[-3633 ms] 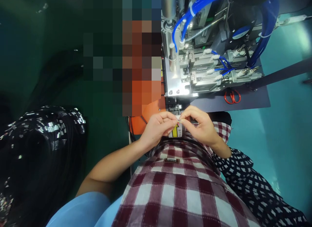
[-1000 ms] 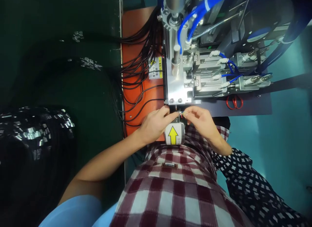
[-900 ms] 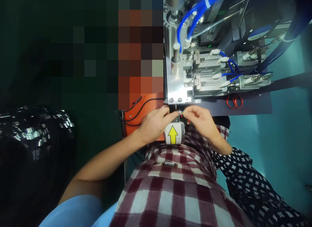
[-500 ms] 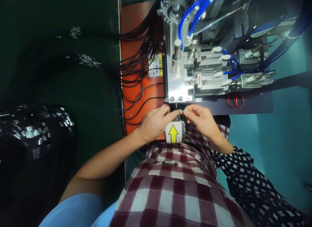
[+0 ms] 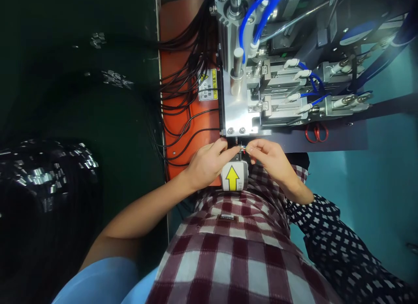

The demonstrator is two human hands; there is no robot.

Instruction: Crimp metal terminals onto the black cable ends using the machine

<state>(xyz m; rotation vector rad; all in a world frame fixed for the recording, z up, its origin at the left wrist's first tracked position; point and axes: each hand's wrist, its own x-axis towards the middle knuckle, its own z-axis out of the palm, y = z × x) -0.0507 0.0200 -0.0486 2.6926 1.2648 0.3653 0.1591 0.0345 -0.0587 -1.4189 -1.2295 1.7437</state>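
My right hand (image 5: 269, 158) pinches a small bundle of thin coloured wires (image 5: 243, 149) between thumb and fingertips; red and bluish strands show. From the other side my left hand (image 5: 209, 162) meets the wires, one digit stretched to them and the other fingers curled in. What lies inside the left hand's curl is hidden. Both hands are just in front of the machine's silver metal block (image 5: 240, 116). Below the fingertips sits a white cover (image 5: 234, 177) with a yellow arrow.
Many black cables (image 5: 192, 73) cross the orange machine base (image 5: 176, 143) to a dark green surface at left, where a large cable coil (image 5: 48, 177) lies. Blue air tubes (image 5: 257, 21) feed the cylinders. Red-handled scissors (image 5: 316, 133) rest on the dark plate (image 5: 346, 138).
The view has shifted very slightly. Both hands stay at the same spot, with the wires still between them.
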